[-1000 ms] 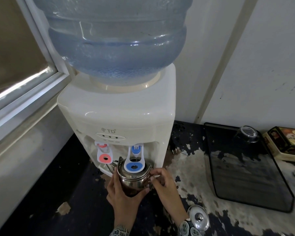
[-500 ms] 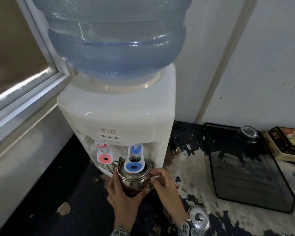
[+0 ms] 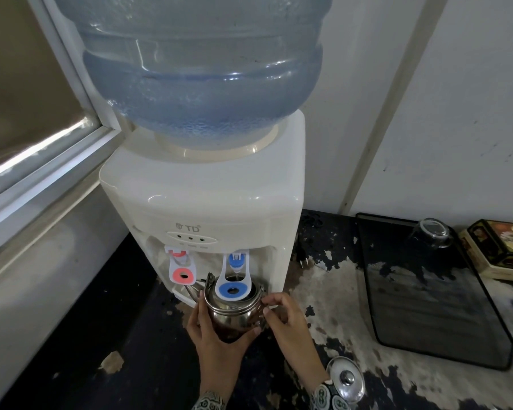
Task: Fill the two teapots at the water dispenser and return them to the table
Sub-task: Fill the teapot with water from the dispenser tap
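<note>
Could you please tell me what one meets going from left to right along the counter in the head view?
Red tap lever → blue tap lever → lid → black tray → printed box.

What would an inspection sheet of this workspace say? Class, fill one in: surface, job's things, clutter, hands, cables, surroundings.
Surface: black counter, coating badly worn and flaked to the right.
Job's things: steel teapot, lid off, under the blue tap of the water dispenser; teapot lid on the counter. Second teapot not in view.
Clutter: black tray, upturned glass, decorated box.
Hands: left hand cups the teapot; right hand holds its right side.
Cables: plug lying unplugged beside the dispenser.
Surroundings: window frame left, white wall behind.
</note>
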The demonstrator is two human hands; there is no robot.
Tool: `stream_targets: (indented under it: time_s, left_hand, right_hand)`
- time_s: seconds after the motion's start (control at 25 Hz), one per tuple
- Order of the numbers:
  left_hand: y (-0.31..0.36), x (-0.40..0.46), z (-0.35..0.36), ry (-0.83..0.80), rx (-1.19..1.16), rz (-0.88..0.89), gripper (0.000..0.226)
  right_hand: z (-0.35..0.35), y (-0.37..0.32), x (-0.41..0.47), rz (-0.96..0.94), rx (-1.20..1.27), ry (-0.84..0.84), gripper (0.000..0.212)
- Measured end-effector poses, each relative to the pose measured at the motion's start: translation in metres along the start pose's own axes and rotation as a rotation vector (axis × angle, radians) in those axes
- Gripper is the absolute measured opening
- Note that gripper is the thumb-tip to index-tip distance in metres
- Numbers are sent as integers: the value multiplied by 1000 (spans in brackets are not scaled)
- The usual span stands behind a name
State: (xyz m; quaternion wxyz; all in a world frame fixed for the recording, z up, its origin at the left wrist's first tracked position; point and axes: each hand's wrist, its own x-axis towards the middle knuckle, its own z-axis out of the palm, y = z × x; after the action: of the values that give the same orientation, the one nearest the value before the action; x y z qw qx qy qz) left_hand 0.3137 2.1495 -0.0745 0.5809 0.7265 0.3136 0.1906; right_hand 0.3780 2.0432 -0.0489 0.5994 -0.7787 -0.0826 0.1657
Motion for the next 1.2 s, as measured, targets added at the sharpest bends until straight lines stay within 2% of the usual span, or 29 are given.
stream_targets:
  time_s: [0.8,1.08,1.2]
  left_hand:
    - [2,0,-1,8,-17,14,120]
    - [1,0,-1,0,-14,3,122]
    - [0,1,0,0,-9,2,122]
  right_hand:
    - [2,2,-3,4,21,5,20]
    - [0,-23,-7,-161,139,187,18]
    - [-1,-39,-6,-265,142,160,17]
